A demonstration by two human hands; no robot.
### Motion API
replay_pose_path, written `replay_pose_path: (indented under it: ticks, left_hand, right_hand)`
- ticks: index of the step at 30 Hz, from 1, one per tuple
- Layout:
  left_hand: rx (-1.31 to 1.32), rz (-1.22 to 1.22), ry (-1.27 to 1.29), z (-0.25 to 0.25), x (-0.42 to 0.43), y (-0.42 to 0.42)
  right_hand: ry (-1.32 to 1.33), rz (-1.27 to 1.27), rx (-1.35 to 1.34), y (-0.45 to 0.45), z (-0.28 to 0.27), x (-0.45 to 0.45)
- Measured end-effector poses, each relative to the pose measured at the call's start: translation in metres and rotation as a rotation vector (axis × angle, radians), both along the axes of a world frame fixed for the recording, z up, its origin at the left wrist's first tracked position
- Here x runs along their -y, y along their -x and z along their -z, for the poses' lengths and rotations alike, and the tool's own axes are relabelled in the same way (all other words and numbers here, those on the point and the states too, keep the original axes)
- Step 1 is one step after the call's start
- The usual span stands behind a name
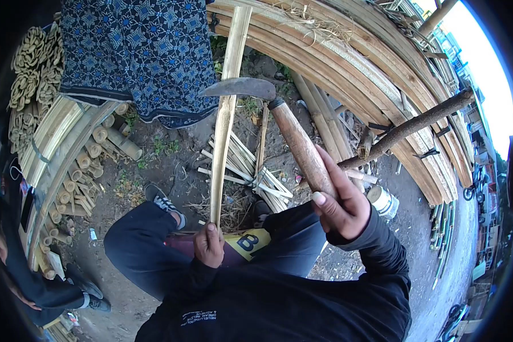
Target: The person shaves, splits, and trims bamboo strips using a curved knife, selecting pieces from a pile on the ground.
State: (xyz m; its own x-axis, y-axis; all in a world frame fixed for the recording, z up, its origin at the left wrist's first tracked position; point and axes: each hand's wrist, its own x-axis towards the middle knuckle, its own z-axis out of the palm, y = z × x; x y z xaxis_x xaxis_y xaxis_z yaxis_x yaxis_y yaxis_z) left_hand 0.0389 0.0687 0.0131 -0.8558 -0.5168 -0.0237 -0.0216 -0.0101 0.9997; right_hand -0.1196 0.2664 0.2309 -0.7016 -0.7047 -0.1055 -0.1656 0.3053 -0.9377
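A long, pale bamboo strip (224, 125) stands nearly upright in front of me, its lower end in my left hand (209, 246), whose fingers are closed round it. My right hand (346, 206) grips the wooden handle of a curved knife (302, 145). The knife's dark blade points left and crosses the strip in its upper part; whether it touches the strip I cannot tell. Behind the strip, a tied bundle of thin split sticks (256, 171) lies on the ground between my legs and beyond.
Long planks (347, 68) are stacked at the upper right, with a branch (416, 125) jutting across. A patterned blue cloth (148, 51) hangs upper left, above bamboo poles (85, 159). A white bucket (383, 202) stands right. Another person's legs (45, 279) show at lower left.
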Motion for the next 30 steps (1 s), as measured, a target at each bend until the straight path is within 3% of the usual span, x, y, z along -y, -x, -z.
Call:
replay_pose_path:
  ticks: [4, 5, 7, 11, 13, 15, 17, 19, 21, 24, 27, 30]
  left_hand:
    - [0.03, -0.024, 0.127, -0.008, -0.008, 0.0]
    - [-0.007, -0.055, 0.227, -0.007, -0.007, 0.003]
    - [0.013, -0.024, 0.156, -0.003, -0.001, 0.002]
    - [0.011, -0.036, 0.274, -0.006, -0.007, 0.0]
    - [-0.007, -0.05, 0.309, -0.003, -0.004, 0.003]
    - [0.018, -0.002, 0.196, 0.001, 0.0, -0.001]
    - [0.02, -0.03, 0.262, -0.002, -0.003, 0.002]
    - [0.009, -0.065, 0.342, -0.002, 0.0, 0.003]
    - [0.037, -0.025, 0.171, 0.003, 0.004, 0.0]
    - [0.011, -0.031, 0.262, -0.003, 0.0, 0.002]
    - [-0.016, -0.051, 0.245, 0.004, 0.003, 0.001]
    - [0.016, -0.043, 0.247, -0.001, 0.0, 0.002]
  right_hand:
    - [0.25, 0.237, 0.075, 0.005, 0.002, 0.005]
    - [0.257, 0.238, 0.072, 0.003, -0.001, 0.003]
    - [0.044, 0.052, 0.06, -0.001, -0.005, -0.002]
    - [0.213, 0.215, 0.023, 0.006, -0.003, 0.006]
    - [0.079, 0.07, 0.061, -0.002, -0.006, -0.001]
    - [0.082, 0.057, 0.061, 0.002, -0.005, -0.001]
    - [0.195, 0.232, 0.093, 0.008, -0.005, 0.002]
    - [0.217, 0.111, 0.104, -0.003, -0.002, 0.005]
    - [0.131, 0.081, 0.097, 0.0, -0.01, 0.002]
    - [0.24, 0.233, 0.032, 0.009, -0.009, 0.008]
    - [0.127, 0.111, 0.021, -0.003, -0.012, 0.005]
    - [0.214, 0.225, -0.014, 0.008, -0.015, 0.008]
